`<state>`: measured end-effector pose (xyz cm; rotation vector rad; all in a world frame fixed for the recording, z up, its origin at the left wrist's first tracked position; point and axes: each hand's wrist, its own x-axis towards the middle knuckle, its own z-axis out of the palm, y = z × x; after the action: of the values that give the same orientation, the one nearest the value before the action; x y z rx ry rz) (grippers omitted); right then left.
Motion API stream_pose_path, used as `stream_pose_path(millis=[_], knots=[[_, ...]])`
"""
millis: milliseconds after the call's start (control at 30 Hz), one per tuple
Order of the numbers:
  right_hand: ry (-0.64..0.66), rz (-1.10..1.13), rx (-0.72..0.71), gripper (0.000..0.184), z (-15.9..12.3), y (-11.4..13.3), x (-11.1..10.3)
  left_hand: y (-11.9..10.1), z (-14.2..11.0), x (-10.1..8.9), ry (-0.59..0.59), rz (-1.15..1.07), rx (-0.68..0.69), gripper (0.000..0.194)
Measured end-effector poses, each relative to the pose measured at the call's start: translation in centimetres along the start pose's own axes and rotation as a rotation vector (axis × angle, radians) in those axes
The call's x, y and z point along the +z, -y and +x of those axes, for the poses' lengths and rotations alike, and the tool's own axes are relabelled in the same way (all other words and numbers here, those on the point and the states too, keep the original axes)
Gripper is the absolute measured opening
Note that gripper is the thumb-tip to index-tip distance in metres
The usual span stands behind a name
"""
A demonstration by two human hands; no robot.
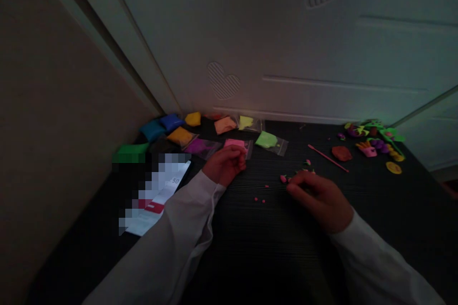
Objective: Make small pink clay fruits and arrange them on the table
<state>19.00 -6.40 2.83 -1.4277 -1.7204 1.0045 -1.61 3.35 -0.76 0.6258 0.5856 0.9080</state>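
My left hand [229, 164] is raised with curled fingers in front of a bag of pink clay [234, 144]. What its fingers hold, if anything, is too small to see. Thumb and forefinger of my right hand [318, 198] are pinched together low over the black table. Right by those fingertips lies a small pink clay piece [283, 178]; whether they grip it or another bit is unclear. Behind them are more little pink and green pieces [307, 162], partly covered by the hand. Tiny pink balls [255, 199] sit between my hands.
Bagged clay in several colours lines the back, including light green [266, 139] and blue [171, 121]. A lit phone [168, 190] lies left. To the right are a pink modelling stick [327, 157], a reddish-brown clay lump [341, 153], finished-looking clay figures [368, 149] and a yellow disc [394, 167].
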Motion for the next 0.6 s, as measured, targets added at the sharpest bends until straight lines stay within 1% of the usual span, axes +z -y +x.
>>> stream_pose_path(millis=[33,67,133,267,400,600], knots=[[0.036,-0.159,-0.027,0.015,0.0,-0.3,0.3,0.0,0.0,0.0,0.000,-0.001,0.000,0.009],[0.086,-0.273,-0.065,0.014,-0.1,-0.6,0.6,0.0,0.0,0.1,-0.003,-0.004,0.000,0.009],[0.160,-0.381,-0.125,0.014,-0.2,-1.3,1.2,-0.1,-0.1,0.2,-0.016,-0.011,-0.001,0.009],[0.191,-0.508,-0.179,0.016,-0.3,-2.2,2.0,-0.1,-0.1,0.4,-0.027,-0.013,-0.010,0.008],[0.184,-0.619,-0.216,0.018,-0.4,-2.3,2.3,-0.1,-0.1,0.2,-0.014,0.000,-0.018,0.008],[0.192,-0.643,-0.207,0.020,-0.3,-2.3,2.6,-0.1,-0.1,0.2,-0.011,0.008,-0.009,0.009]])
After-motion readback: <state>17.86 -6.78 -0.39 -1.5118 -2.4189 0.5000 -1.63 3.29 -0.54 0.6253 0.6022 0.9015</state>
